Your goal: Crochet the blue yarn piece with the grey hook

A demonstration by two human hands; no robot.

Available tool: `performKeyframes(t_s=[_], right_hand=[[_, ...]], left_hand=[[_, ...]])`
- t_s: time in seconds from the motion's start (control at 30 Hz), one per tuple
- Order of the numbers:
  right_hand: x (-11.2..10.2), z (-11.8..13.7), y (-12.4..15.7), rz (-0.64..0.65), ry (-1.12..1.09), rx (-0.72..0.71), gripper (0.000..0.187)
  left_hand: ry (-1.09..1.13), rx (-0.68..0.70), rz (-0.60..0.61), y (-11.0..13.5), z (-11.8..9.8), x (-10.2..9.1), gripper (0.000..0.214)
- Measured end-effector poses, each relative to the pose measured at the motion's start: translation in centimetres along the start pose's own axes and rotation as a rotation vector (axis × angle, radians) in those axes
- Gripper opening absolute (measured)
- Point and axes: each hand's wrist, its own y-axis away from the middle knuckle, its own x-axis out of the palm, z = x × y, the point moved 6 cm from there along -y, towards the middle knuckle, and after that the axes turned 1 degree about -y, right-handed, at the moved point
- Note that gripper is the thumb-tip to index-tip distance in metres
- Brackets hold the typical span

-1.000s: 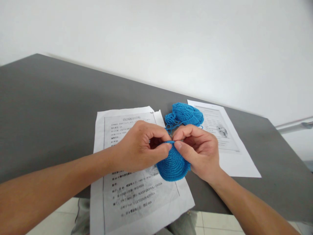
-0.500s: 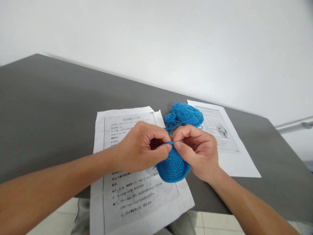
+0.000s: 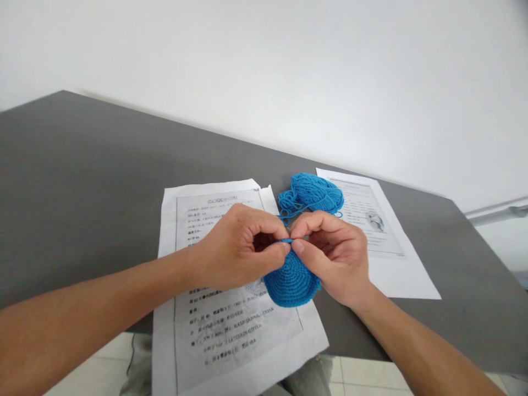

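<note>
Head view: you work over a grey table (image 3: 103,159), both hands at one piece.
Blue crocheted piece (image 3: 292,281): held up between your hands, over the near printed sheet (image 3: 247,352); rounded body hangs below your fingertips.
Left hand (image 3: 239,247): thumb and forefinger pinch its top edge.
Right hand (image 3: 338,256): narrowed to a pinch on the same edge, just beside the left; a thin light sliver shows by the tips, too small to call a hook.
Done: many concentric rounds, close and even; body well formed, by my judgement.
Left: edge looks unfinished; rounds remaining, cannot tell.
Blue yarn skein (image 3: 319,192): plenty unworked, just beyond your hands; loose strands trail toward them.
Far printed sheet (image 3: 406,278): flat, right of the skein; print too blurred to check your count.
</note>
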Motion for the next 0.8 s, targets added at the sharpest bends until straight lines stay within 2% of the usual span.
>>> performKeyframes(t_s=[0.23,0.47,0.8], right_hand=[[0.11,0.11,-0.01,-0.004,0.022,0.01,0.007],[-0.25,0.37,-0.11,-0.065,-0.007,0.017,0.006],[-0.11,0.33,-0.06,-0.043,-0.034,0.015,0.007]], left_hand=[[-0.008,0.008,0.008,-0.07,-0.02,0.14,0.024],[0.011,0.062,-0.087,0.08,-0.53,-0.37,0.022],[0.02,0.07,-0.068,-0.06,-0.74,-0.31,0.027]])
